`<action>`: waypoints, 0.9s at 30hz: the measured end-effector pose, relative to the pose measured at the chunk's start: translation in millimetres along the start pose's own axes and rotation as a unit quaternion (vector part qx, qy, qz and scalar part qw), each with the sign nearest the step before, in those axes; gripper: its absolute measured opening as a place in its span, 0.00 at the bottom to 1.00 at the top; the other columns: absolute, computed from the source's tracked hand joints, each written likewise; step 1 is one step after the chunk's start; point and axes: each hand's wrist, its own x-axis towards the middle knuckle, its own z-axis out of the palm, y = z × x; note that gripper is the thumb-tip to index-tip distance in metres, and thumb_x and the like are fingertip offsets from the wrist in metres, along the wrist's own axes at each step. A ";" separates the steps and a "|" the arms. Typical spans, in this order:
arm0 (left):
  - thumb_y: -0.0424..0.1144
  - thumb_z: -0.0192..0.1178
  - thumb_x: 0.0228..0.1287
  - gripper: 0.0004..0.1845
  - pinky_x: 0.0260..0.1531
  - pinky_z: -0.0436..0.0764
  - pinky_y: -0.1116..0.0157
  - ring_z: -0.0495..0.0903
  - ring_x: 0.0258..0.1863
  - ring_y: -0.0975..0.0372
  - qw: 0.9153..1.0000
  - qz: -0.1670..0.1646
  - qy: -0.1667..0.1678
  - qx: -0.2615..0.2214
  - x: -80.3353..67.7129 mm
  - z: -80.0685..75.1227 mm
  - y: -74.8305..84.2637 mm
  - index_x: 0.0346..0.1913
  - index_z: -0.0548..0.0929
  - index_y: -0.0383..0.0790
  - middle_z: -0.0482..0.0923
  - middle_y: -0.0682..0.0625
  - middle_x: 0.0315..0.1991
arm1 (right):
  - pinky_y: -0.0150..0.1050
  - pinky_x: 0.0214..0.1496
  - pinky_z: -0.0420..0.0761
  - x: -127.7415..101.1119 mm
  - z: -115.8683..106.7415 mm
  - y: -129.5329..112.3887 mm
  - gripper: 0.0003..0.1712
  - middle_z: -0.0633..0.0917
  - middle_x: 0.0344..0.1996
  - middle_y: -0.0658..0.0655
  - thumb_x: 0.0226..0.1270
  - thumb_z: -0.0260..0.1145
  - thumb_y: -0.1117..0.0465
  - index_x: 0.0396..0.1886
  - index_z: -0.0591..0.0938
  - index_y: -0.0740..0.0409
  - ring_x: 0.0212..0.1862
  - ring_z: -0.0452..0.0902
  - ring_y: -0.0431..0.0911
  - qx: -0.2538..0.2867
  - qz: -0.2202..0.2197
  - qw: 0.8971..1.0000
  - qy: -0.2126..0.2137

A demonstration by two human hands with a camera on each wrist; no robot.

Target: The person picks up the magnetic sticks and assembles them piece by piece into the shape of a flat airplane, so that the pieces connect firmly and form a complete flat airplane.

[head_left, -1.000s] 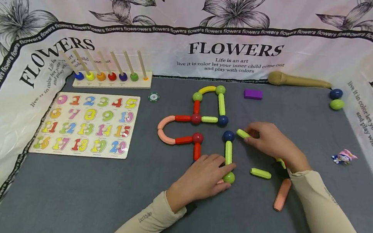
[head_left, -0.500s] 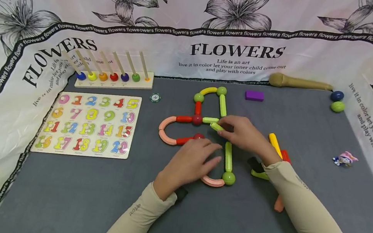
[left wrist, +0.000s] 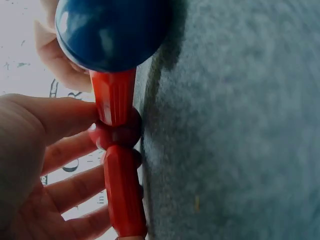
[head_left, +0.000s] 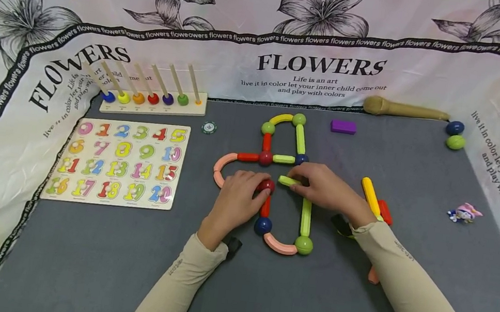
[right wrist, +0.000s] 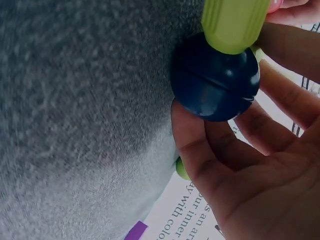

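Observation:
A flat figure of coloured magnetic rods and balls (head_left: 283, 159) lies mid-mat. My left hand (head_left: 261, 188) grips its red ball (head_left: 267, 184) (left wrist: 120, 135), with a red rod (head_left: 265, 206) (left wrist: 114, 95) running down to a blue ball (head_left: 263, 225) (left wrist: 110, 30). My right hand (head_left: 303, 182) pinches a short light green rod (head_left: 288, 181) pointing at that red ball. The right hand's fingers (right wrist: 200, 150) also wrap a dark blue ball (right wrist: 215, 80), which carries a green rod (head_left: 305, 217) (right wrist: 232, 22). A pink curved rod (head_left: 280, 245) and a green ball (head_left: 303, 245) close the bottom.
Loose yellow (head_left: 370, 196), red (head_left: 384, 211) and pink (head_left: 373, 275) rods lie by my right forearm. A number puzzle board (head_left: 120, 161), peg rack (head_left: 154, 100) and chip (head_left: 208, 128) sit left. A purple block (head_left: 343, 127), wooden handle (head_left: 403, 110), two balls (head_left: 455, 135) and a small figure (head_left: 464, 212) lie behind and right.
My right hand carried the short green rod left, to between the dark blue ball and the red ball. My left hand moved up from the bottom green ball onto the red ball.

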 end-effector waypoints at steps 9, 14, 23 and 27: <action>0.42 0.66 0.78 0.17 0.53 0.80 0.48 0.82 0.56 0.46 1.000 -0.006 0.012 -0.008 2.6 4.2 -0.4 0.63 0.87 0.41 0.88 0.45 0.52 | 0.48 0.46 0.81 -2.9 5.6 -1.0 0.08 0.85 0.42 0.55 0.72 0.73 0.67 0.49 0.89 0.62 0.41 0.79 0.48 -0.008 -0.049 0.999 -0.015; 0.42 0.66 0.78 0.17 0.54 0.79 0.47 0.81 0.57 0.45 1.000 -0.014 0.006 -0.014 0.4 4.2 -1.4 0.64 0.87 0.42 0.88 0.45 0.53 | 0.49 0.47 0.80 -4.9 10.4 -2.4 0.08 0.85 0.43 0.55 0.73 0.72 0.66 0.49 0.89 0.62 0.42 0.78 0.48 -0.004 -0.043 0.999 -0.017; 0.43 0.66 0.79 0.17 0.57 0.78 0.45 0.80 0.58 0.44 0.999 -0.021 -0.004 -0.025 1.6 5.4 -0.9 0.64 0.87 0.42 0.88 0.45 0.54 | 0.54 0.56 0.80 -21.9 3.0 -1.9 0.12 0.85 0.48 0.58 0.77 0.71 0.62 0.54 0.88 0.64 0.49 0.80 0.54 -0.006 0.027 1.000 -0.007; 0.42 0.66 0.78 0.17 0.56 0.78 0.45 0.80 0.58 0.44 0.999 -0.025 -0.004 -0.026 1.8 4.3 0.2 0.64 0.87 0.42 0.88 0.45 0.53 | 0.56 0.59 0.79 -31.2 -1.0 -0.7 0.15 0.85 0.51 0.60 0.77 0.70 0.62 0.57 0.87 0.64 0.53 0.80 0.55 -0.005 0.048 0.999 -0.005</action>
